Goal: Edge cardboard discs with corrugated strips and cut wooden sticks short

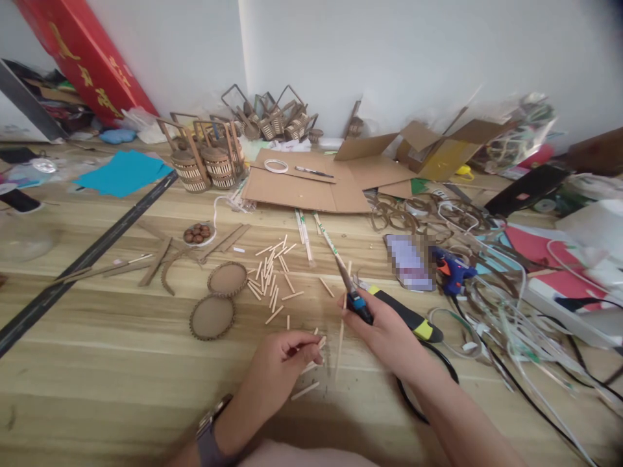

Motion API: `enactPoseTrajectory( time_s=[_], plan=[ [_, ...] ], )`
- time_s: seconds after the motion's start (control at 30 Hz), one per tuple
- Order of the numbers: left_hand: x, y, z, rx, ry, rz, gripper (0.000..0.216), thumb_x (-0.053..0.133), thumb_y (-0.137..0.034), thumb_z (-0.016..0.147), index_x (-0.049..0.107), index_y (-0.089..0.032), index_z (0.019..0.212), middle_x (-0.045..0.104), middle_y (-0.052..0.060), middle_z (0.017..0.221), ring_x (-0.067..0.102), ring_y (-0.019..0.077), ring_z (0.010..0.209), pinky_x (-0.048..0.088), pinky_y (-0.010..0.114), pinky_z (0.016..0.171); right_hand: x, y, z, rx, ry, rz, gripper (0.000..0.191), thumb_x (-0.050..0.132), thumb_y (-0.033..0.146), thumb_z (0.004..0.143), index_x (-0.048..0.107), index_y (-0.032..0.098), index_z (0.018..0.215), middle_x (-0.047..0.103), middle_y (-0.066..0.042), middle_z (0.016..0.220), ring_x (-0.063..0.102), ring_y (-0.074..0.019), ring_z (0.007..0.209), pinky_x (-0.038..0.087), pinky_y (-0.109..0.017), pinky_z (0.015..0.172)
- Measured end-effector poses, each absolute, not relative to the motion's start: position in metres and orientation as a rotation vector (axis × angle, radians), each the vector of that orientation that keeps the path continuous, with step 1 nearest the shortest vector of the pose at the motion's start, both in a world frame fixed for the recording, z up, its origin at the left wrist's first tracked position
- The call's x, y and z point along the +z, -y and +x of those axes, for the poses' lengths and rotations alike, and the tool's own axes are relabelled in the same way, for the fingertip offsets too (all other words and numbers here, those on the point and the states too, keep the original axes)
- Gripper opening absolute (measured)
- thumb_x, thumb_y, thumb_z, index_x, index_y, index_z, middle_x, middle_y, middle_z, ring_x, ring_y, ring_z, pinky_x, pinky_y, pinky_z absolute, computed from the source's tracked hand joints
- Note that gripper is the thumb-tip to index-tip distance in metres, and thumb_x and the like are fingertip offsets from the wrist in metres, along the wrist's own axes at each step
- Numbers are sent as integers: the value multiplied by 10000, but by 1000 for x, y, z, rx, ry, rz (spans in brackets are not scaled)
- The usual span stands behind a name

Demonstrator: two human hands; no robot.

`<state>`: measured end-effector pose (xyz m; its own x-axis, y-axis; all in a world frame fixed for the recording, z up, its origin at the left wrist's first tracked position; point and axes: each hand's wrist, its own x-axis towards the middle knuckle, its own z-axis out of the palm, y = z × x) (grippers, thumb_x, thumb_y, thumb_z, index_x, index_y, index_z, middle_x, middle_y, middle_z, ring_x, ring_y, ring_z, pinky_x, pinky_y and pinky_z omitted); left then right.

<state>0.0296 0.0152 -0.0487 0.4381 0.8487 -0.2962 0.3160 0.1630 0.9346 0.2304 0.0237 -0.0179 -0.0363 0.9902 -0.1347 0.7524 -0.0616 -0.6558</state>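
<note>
My right hand (pixel 382 327) is closed round a knife-like tool (pixel 359 305) with a blue-and-black handle and a narrow blade pointing away from me. A long thin wooden stick (pixel 339 350) also runs under its fingers, roughly upright in the view. Left of it, my left hand (pixel 292 357) pinches a short wooden stick (pixel 318 344) between thumb and fingers, just above the table. Another short stick (pixel 305 390) lies beneath that hand. Several cut sticks (pixel 272 275) are scattered ahead of both hands. Past the blade, long paper-wrapped sticks (pixel 328 243) lie on the table.
Two round woven-edged discs (pixel 213 316) and a bowl of brown beads (pixel 197 233) lie left. Small lidded baskets (pixel 214 159) stand behind, beside flat cardboard (pixel 302 188). Rightward are a black-and-lime tool (pixel 406 314), a blurred-out phone (pixel 409 261), a blue glue gun (pixel 452 269) and tangled strips.
</note>
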Motion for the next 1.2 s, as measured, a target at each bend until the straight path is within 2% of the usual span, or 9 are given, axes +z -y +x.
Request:
enactPoseTrajectory(
  time_s=[0.1,0.17,0.33,0.53,0.7,0.87,1.07,1.2],
  plan=[
    [-51,-17,30,486,-1090,1227,335,568,-471,807,676,-154,824,734,62,797,591,195,707,414,288,662,-11,-19,221,935,1679,-1745,179,457,391,876,530,230,846,539,26,705,526,-162,662,440,-259,621],
    [-54,-17,31,501,-1050,1179,378,576,-528,789,640,-157,823,736,68,805,578,186,698,405,285,661,-10,-18,215,1008,1554,-1663,195,503,417,852,537,227,818,491,37,672,474,-155,633,412,-262,600],
    [-56,-15,31,480,-931,1114,444,599,-618,785,540,-183,850,746,80,809,571,173,698,396,284,691,-16,-20,208,1012,1464,-1611,235,545,450,829,565,217,843,509,25,704,462,-162,667,402,-282,639],
    [-52,-16,29,418,-853,1153,479,603,-623,789,633,-152,866,713,48,737,524,157,656,370,279,665,-24,-22,208,1005,1395,-1625,298,542,489,830,589,208,917,554,14,716,501,-166,659,430,-287,632],
    [-50,-22,26,576,-951,1046,437,644,-595,787,619,-163,728,645,8,654,520,148,644,382,267,667,-27,-7,202,981,1462,-1687,428,668,399,752,591,206,1126,650,-22,863,602,-210,778,480,-335,744],
    [-56,-24,26,701,-951,886,446,722,-593,735,628,-157,721,621,3,665,524,148,643,379,256,636,-34,17,189,1050,1678,-1707,647,797,193,636,569,228,1240,656,-66,1154,611,-271,1092,461,-400,966],
    [-57,-19,32,693,-860,832,450,788,-565,681,667,-141,765,637,7,682,570,159,666,421,259,653,-44,19,186,848,1797,-1674,548,724,184,729,561,218,1252,649,-88,1138,635,-270,1063,506,-396,929],
    [-56,-17,32,687,-902,893,434,768,-560,704,662,-149,796,660,13,697,600,180,697,444,280,685,-49,17,188,798,1776,-1650,558,717,206,726,547,205,1258,652,-94,1137,633,-275,1072,503,-404,932]
  ],
)
